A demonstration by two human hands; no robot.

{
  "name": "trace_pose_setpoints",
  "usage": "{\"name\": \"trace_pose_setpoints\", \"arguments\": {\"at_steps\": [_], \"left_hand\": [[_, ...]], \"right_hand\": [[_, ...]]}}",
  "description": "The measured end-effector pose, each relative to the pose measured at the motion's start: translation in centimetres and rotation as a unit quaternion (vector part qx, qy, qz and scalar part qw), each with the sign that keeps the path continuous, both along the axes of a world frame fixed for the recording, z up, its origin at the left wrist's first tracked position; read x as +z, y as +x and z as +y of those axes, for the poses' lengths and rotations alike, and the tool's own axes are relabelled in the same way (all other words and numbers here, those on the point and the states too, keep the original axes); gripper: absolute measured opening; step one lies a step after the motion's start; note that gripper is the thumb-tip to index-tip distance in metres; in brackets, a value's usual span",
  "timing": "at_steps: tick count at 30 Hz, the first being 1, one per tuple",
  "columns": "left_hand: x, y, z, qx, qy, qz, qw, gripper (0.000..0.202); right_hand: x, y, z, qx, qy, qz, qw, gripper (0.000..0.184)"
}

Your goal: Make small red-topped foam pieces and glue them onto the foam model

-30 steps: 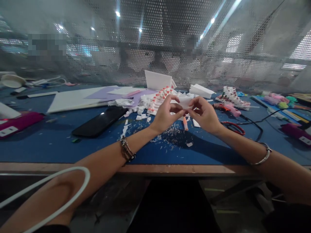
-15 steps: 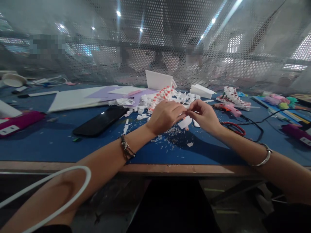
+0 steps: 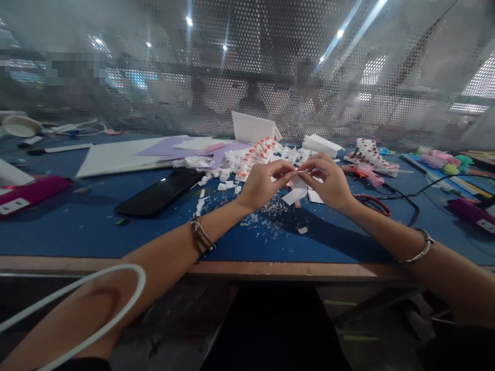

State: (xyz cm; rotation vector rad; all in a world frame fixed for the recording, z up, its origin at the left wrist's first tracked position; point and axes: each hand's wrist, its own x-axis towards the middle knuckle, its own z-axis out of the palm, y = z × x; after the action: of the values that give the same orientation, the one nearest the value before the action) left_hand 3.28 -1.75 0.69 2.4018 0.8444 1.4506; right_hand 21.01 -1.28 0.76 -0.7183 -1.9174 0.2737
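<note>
My left hand [image 3: 262, 184] and my right hand [image 3: 325, 180] meet above the scraps, thumbs and forefingers pinched together. Between the fingertips is a small white piece of paper [image 3: 297, 176], mostly covered by the fingers. Just behind my left hand stands a white form dotted with red-orange bits [image 3: 260, 151], partly hidden by that hand. Torn white paper scraps [image 3: 228, 164] are heaped around it. Below my fingertips a larger paper scrap [image 3: 294, 196] lies on the blue table top, among fine white crumbs [image 3: 273, 211].
A black phone [image 3: 162, 193] lies to the left, before white and purple sheets [image 3: 124, 154]. At right are a pink glue gun [image 3: 369, 175], its black cable [image 3: 412, 206], a red-spotted white form [image 3: 369, 154] and coloured pompoms [image 3: 441, 158]. A perforated metal screen [image 3: 247, 62] stands behind.
My left hand has turned and drawn slightly back, so its thumb and forefinger now show. My right fingers have risen a little and moved left. The things on the table stay put.
</note>
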Motion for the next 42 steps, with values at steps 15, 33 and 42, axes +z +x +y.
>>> {"name": "trace_pose_setpoints", "arguments": {"at_steps": [15,33,42], "left_hand": [[-0.2,0.1,0.9,-0.009,-0.043,-0.006,0.999,0.019],[-0.5,-0.4,1.7,-0.108,-0.191,-0.032,0.975,0.019],[-0.9,-0.3,1.9,-0.094,-0.18,0.006,0.979,0.023]], "right_hand": [[0.4,0.1,-0.9,-0.034,-0.011,-0.067,0.997,0.017],[1.1,1.3,-0.6,-0.037,0.162,-0.22,0.961,0.018],[0.4,1.4,0.2,-0.039,0.193,-0.269,0.943,0.022]]}}
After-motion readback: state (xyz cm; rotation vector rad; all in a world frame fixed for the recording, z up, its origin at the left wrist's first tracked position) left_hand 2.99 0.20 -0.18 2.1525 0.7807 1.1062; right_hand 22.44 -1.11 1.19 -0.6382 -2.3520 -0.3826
